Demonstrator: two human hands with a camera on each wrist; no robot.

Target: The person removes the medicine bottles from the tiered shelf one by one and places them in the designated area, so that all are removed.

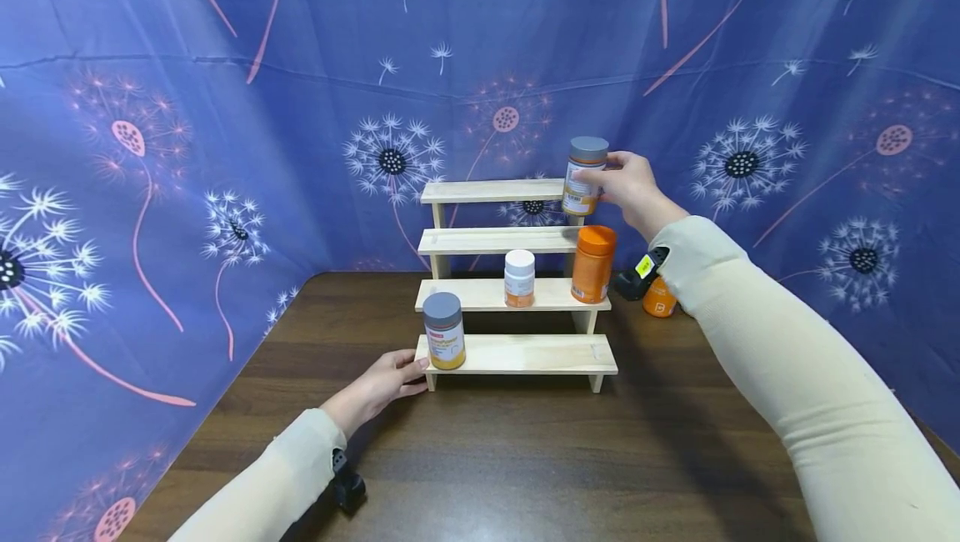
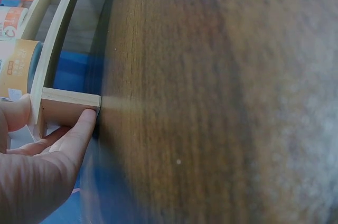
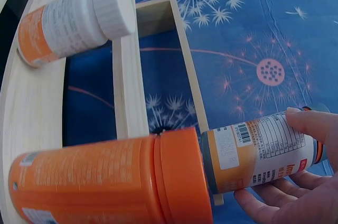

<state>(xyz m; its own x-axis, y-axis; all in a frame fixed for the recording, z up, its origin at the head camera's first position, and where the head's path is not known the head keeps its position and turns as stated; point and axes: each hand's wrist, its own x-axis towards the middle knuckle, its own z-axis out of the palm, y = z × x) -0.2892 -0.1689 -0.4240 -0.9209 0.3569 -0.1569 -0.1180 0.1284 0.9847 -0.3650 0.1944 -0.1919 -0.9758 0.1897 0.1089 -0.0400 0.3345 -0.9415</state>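
In the head view my right hand [image 1: 633,188] holds a grey-lidded supplement bottle [image 1: 587,179] upright at the right end of the top step. The right wrist view shows thumb and fingers on opposite sides of this bottle [image 3: 264,152]; its base is at the top board, but whether it bears on it I cannot tell. My left hand [image 1: 382,383] grips the lower left corner of the stepped wooden shelf [image 1: 517,354], thumb by the board and fingers against the leg [image 2: 71,105]. Beside that thumb, another grey-lidded bottle [image 1: 445,333] stands on the lowest step.
On the second step from the bottom stand a small white bottle [image 1: 519,279] and a larger orange bottle [image 1: 593,265]. Another orange container [image 1: 659,298] sits behind the right wrist, partly hidden. The shelf stands on a dark wooden table [image 1: 525,459] before a blue dandelion-print cloth [image 1: 300,133].
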